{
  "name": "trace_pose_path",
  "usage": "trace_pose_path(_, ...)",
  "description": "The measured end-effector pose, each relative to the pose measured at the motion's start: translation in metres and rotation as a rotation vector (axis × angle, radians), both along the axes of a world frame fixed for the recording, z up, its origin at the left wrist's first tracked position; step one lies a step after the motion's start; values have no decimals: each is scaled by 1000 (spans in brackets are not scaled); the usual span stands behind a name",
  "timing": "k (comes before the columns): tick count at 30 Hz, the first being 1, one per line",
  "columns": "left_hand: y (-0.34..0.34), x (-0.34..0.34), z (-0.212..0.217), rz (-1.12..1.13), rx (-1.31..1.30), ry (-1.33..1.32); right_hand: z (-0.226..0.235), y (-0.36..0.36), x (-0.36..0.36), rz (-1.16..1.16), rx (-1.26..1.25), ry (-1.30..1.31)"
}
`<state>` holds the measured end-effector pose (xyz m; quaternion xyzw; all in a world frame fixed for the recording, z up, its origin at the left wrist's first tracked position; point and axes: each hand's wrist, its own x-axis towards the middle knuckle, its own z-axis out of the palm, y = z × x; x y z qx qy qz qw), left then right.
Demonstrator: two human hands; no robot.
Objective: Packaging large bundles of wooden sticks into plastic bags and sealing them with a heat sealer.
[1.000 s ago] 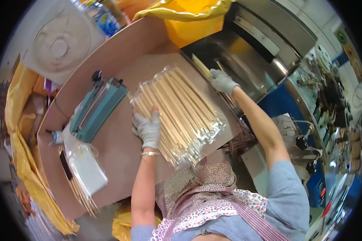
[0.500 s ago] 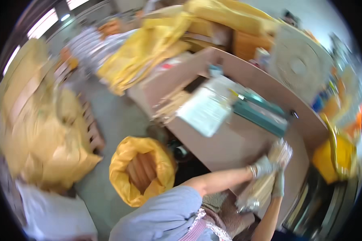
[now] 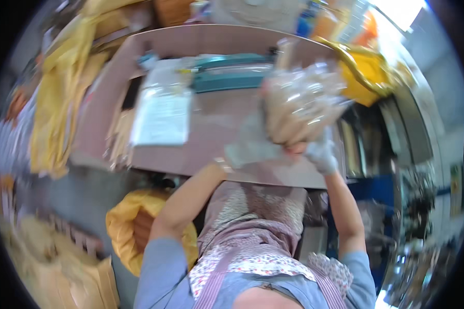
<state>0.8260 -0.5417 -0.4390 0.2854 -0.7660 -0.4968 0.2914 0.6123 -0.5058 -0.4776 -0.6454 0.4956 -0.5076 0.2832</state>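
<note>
While both hands work over the counter (image 3: 219, 121), the film-wrapped bundle (image 3: 307, 98) is at two o'clock from the view's centre, apparently lifted and tilted. Left hand (image 3: 252, 147): bare fingertips closed around its left side and lower end, gripping. Right hand (image 3: 322, 154): against the lower right end; blur, so cannot tell whether it grips. Contents pale and slender, likely sticks; not resolved.

Handling (judged): light to moderate weight, stiff lengthwise, but wrap slick and crinkly, so pieces may slide against one another. Best hold: both sides at mid-length, one end squared; loose film makes a poor handle.

Surroundings: teal long-bodied device (image 3: 232, 80) at twelve, clear sleeves (image 3: 162, 118) at ten, loose sticks (image 3: 121, 129) between nine and ten. The raised wall (image 3: 191, 44) bounds the far side. Obstructions: yellow bag (image 3: 366, 77) at two, just beyond the bundle; grey unit (image 3: 417, 129) at three, limiting elbow room. Yellow sack (image 3: 121, 221) at eight, below counter height, out of the way.
</note>
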Motion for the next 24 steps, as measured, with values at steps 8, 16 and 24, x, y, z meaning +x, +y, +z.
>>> trace_pose_path(8,-10,-15,-56,72,-264,173,38,1,43,277,-15,-356)
trace_pose_path(16,92,3,-37,20,290,220,64,61,62,255,146,-468)
trace_pose_path(24,124,26,-42,-179,409,-184,28,72,49,510,757,-440)
